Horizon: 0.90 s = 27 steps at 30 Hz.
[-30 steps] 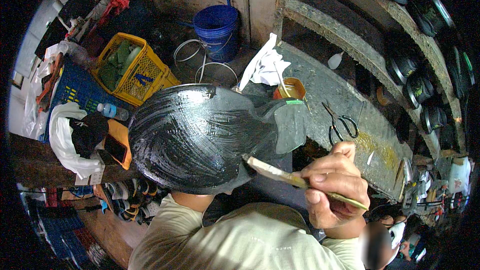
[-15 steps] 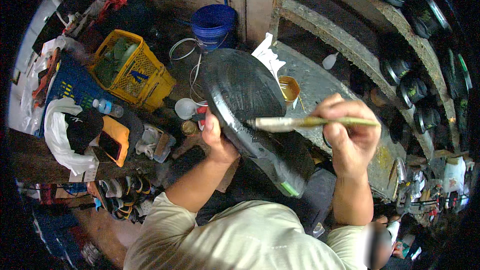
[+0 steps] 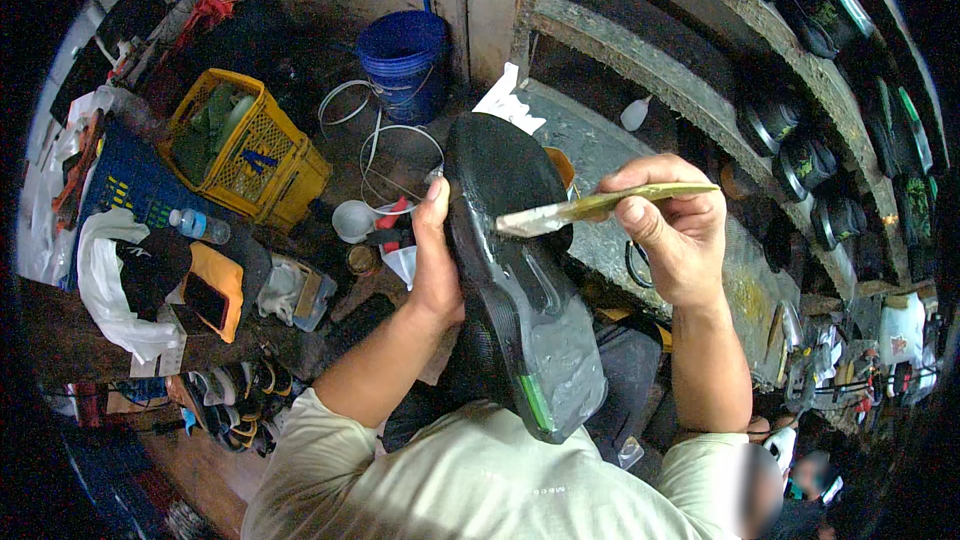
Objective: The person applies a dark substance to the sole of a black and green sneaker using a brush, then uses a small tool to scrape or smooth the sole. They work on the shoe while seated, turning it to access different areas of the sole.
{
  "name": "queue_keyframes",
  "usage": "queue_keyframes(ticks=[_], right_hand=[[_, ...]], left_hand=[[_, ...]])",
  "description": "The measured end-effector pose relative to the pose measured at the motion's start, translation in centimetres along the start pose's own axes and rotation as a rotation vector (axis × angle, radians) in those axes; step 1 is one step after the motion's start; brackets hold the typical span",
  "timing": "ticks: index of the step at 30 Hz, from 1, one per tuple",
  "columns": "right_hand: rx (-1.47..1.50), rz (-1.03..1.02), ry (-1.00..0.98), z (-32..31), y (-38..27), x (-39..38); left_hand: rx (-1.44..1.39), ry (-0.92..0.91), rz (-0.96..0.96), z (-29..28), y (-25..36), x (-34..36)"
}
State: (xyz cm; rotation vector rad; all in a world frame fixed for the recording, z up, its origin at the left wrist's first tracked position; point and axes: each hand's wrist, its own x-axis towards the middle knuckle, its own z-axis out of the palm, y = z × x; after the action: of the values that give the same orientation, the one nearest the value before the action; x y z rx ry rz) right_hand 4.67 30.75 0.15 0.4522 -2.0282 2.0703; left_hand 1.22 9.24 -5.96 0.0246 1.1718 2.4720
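My left hand grips a black shoe by its left side, fingers hidden behind it. The shoe is held in front of my chest with its underside turned up; a green stripe shows at the near end. A wet, glossy film covers the near half of the underside, while the far half looks duller. Pinched in my right hand is a flat brush with a yellow-green handle. Its whitish, coated tip touches the shoe near the left edge, around the middle.
Beyond the shoe is a grey bench with a partly hidden orange container. Shelves with black shoes curve along the right. A yellow crate, blue bucket, water bottle and phone are at left.
The shoe has been turned so its glossy underside faces up more fully. The brush has come down slightly and stays against the left part of the shoe. The whole view has shifted a little.
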Motion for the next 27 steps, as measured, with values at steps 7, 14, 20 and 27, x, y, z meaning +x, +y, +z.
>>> queue_keyframes(ticks=[7,14,20,27], right_hand=[[0.027,0.015,-0.064,-0.3,0.2,-0.9],[0.023,0.002,-0.074,-0.9,0.6,-1.6],[0.072,0.031,-0.044,-2.0,0.4,-2.6],[-0.024,0.004,0.221,-4.1,0.8,-3.3]], left_hand=[[-0.030,-0.050,0.020,0.1,0.3,0.9],[-0.107,-0.084,-0.022,0.0,-0.1,1.1],[-0.015,-0.071,-0.042,0.0,0.5,1.9],[-0.033,-0.207,-0.263,-0.6,1.4,1.7]])
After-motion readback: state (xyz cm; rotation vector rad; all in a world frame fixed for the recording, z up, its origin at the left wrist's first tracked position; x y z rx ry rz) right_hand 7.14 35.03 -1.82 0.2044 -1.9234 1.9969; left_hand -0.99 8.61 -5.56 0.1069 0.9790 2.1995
